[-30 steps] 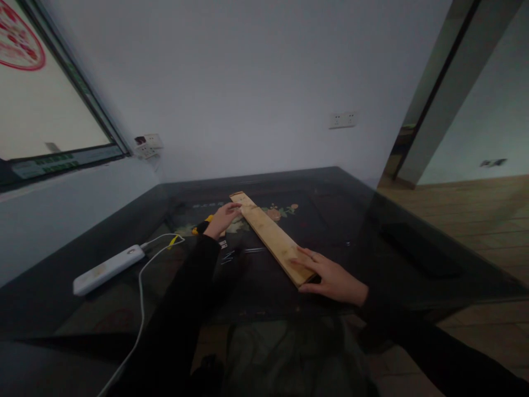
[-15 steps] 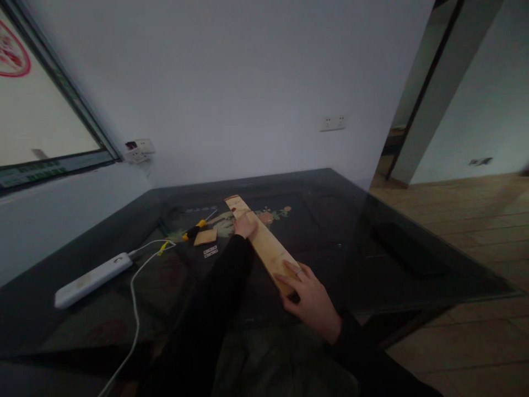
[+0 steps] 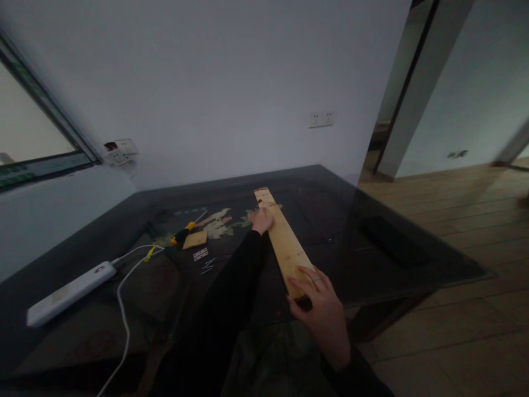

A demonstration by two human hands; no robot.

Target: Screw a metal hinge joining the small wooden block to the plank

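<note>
A long pale wooden board lies lengthwise on the dark table, its far end darkly marked and a crosswise line showing a little before it. My left hand grips the board's left side near that line, its fingers partly hidden. At the near end, my right hand has its fingers on top and its thumb at the end edge; a ring is on one finger. Left of my left sleeve lie a small square wood piece, small pale plates with holes, several thin screws and a yellow-black screwdriver.
A white power strip lies on the table at left, its cable running over the near edge. A dark flat object rests at right. Behind the table stands a wall with sockets; tiled floor is at right.
Both hands have shifted the board to the right and turned its far end rightward. The screws, hidden before, now show beside my left sleeve. The camera view has swung slightly right.
</note>
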